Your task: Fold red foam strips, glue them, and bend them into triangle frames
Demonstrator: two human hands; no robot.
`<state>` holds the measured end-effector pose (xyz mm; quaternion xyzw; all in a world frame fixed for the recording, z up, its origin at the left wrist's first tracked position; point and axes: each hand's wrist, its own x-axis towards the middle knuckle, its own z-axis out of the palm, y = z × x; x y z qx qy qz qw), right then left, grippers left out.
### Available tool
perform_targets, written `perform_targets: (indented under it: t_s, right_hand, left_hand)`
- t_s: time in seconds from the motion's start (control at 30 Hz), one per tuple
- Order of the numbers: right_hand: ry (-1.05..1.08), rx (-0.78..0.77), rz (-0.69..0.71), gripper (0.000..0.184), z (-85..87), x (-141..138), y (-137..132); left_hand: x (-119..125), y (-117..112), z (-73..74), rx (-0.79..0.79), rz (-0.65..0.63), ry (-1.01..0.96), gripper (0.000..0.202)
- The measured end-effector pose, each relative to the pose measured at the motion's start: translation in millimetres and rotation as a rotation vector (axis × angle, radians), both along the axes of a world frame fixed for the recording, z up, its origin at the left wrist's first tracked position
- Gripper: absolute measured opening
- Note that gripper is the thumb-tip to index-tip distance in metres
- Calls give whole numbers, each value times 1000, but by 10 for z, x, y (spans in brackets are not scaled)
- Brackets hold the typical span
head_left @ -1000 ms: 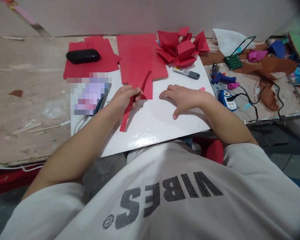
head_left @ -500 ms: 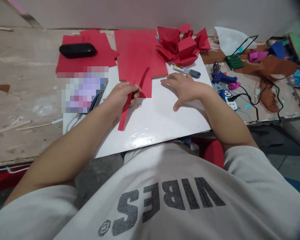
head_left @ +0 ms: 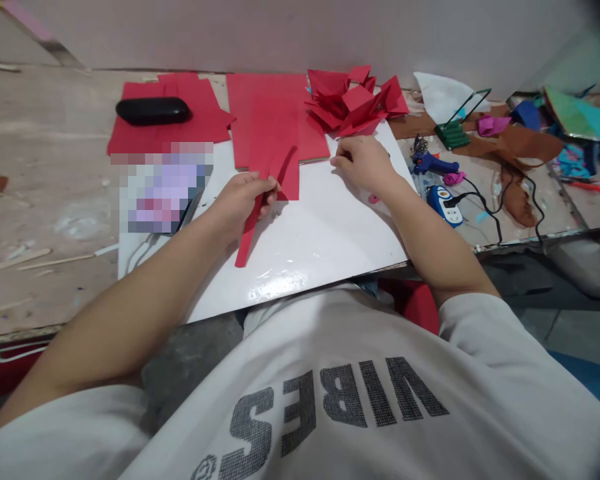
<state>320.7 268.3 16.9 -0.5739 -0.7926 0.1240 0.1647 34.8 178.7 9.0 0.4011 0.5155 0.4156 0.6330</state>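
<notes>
A glossy white board lies on a scrap-strewn worktable by a pale wall. Over the board, the left hand pinches a red paper strip mid-length; the right hand curls, holding what, if anything, I cannot tell.

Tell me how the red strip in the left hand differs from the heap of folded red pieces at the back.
Shape: the red strip is long and narrow; the heap of folded red pieces is broad, bulky and many-angled.
Support: the strip is gripped by the left hand; the heap lies unheld beyond the right hand.
Shared: both are red.
</notes>
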Motion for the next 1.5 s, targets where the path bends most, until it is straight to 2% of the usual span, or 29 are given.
perform_targets:
  t_s: [0.1,0.23,0.37,0.47,0.63,0.73,0.87,1.1,1.2,1.27,1.43,1.5]
  right_hand:
    - [92,31,62,28,64,27,-89]
    - [180,109,45,47,156,46,-203]
    - [245,79,80,60,200,61,-288]
    - [297,-23,157,51,201,68,-311]
    - [415,-75,210,20,206,73,-318]
    - [444,-87,213,16,226,68,-349]
    - [430,-76,203,27,211,44,-380]
    - [262,-29,302,56,117,-26,-385]
    - [250,-29,318,61,80,-65,-407]
    - [265,-32,323,57,50,-87,-417]
    - [349,-72,336,16,-28,-126,-432]
    - [388,-90,314,10,-49,-144,-447]
  left_hand:
    - [5,-20,10,4,5,-23,16]
    - [7,-38,7,0,-1,-45,14]
    - [14,-44,15,-36,2,-38,11]
    - [13,-45,14,-34,2,-31,12]
    - [17,-62,18,-26,0,-22,12]
    - [27,-73,36,-33,9,-21,12]
    - [38,-68,47,-37,11,-35,14]
    - [54,-44,12,-10,6,-6,15]
    - [53,-48,-1,28,-3,24,12]
    - [50,-56,2,42,-11,45,11]
    - [52,-80,9,35,-31,71,15]
    - [56,-85,-10,47,-42,75,16]
